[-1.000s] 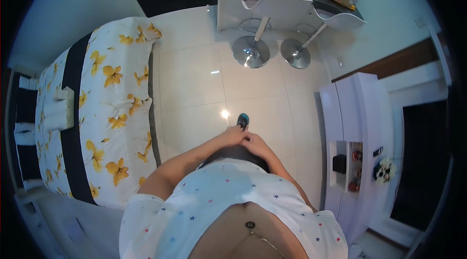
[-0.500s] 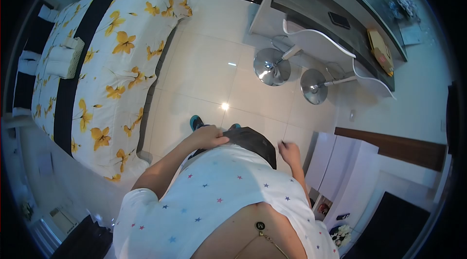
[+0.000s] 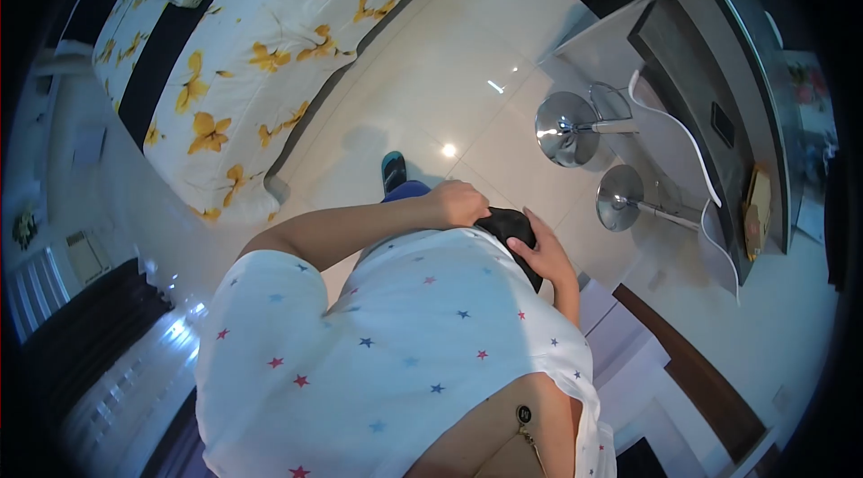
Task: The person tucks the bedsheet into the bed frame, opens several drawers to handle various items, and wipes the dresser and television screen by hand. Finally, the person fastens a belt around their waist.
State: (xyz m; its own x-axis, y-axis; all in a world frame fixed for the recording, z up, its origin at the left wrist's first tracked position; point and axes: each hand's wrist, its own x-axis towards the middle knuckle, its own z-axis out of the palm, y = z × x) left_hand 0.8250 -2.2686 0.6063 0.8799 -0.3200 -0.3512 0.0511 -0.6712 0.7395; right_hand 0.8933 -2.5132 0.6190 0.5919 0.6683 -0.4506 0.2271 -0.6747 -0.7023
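In front of my waist is a soft-looking black item [image 3: 509, 225], possibly a bag or folded cloth; its kind cannot be made out. My left hand [image 3: 460, 204] is closed at its left edge, fingers curled over it. My right hand [image 3: 547, 253] grips its right side, thumb toward me and fingers along the far side. My star-printed white shirt [image 3: 404, 325] hides the item's lower part. A foot in a dark slipper with a teal edge [image 3: 394, 172] shows on the floor beyond my left hand.
A bed with a yellow-flowered cover [image 3: 211, 132] stands at the left. Two stools with round chrome bases [image 3: 566, 129] are at the right, by a counter [image 3: 670, 56] bearing a phone [image 3: 722, 124] and a yellowish item [image 3: 757, 208]. A white cabinet [image 3: 620, 321] is at lower right.
My right hand, apart from the black item before, has come in and taken hold of its right side. My view has turned and shifted, moving the bed up and the stools rightward.
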